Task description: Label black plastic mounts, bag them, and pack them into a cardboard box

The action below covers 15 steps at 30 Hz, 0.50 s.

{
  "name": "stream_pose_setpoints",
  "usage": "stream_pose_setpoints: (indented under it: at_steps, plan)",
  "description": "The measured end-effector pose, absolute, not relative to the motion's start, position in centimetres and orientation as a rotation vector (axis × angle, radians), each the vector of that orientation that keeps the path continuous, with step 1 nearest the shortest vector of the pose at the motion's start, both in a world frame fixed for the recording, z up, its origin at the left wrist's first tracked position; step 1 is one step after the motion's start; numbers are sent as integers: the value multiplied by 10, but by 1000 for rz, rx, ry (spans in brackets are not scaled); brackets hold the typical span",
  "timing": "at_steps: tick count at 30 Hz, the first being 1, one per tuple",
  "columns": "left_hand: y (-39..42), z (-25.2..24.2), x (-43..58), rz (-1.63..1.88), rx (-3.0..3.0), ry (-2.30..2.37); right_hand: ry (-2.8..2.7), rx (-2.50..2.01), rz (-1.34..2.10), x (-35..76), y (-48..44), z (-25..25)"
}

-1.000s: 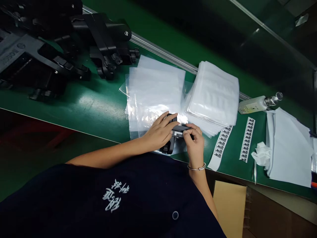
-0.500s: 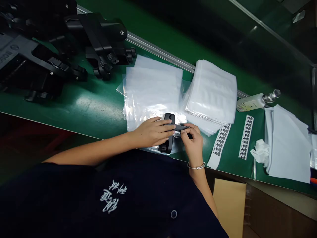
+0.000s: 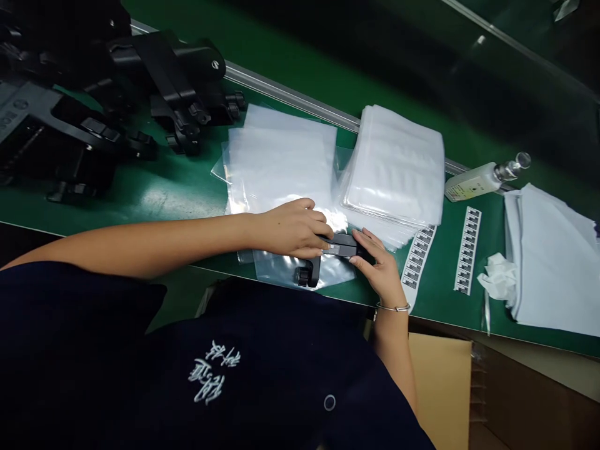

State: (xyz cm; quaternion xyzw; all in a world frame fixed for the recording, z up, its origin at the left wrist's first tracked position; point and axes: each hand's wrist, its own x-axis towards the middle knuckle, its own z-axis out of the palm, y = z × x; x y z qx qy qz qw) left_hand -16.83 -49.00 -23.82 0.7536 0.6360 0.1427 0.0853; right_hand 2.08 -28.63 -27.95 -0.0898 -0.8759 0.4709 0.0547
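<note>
A black plastic bracket [image 3: 315, 270] with a knob at its near end lies on the clear plastic bags at the table's front. A dark grey bar with a small pale label crosses it. My left hand [image 3: 296, 230] is closed over the bar, its curled fingertips by the label, hiding the bracket's far part. From the other side, my right hand [image 3: 379, 265] grips the bar's right end between thumb and fingers. Under both hands spread the loose plastic bags [image 3: 281, 165].
Several black bracket assemblies [image 3: 182, 94] crowd the left. A thick stack of plastic bags [image 3: 398, 165] stands right of centre. Beyond it are label strips [image 3: 467, 250], a pump bottle [image 3: 475, 181], crumpled tissue [image 3: 497, 277] and white sheets [image 3: 553, 262]. A cardboard box [image 3: 440, 387] sits below the edge.
My left hand has curled its once flatter fingers over the bar near the label. My right hand has shifted right and grips the bar's end. The view has moved slightly.
</note>
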Motion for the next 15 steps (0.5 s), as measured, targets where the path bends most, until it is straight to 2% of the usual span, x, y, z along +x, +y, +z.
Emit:
stream_pose_setpoints:
  at_steps: [10, 15]
  plan:
    - [-476, -238, -154, 351, 2348, 2000, -2647, -249, 1445, 20, -285, -282]
    - [-496, -235, -152, 233, 2390, 1964, -2630, -278, 1448, 20, -286, -284]
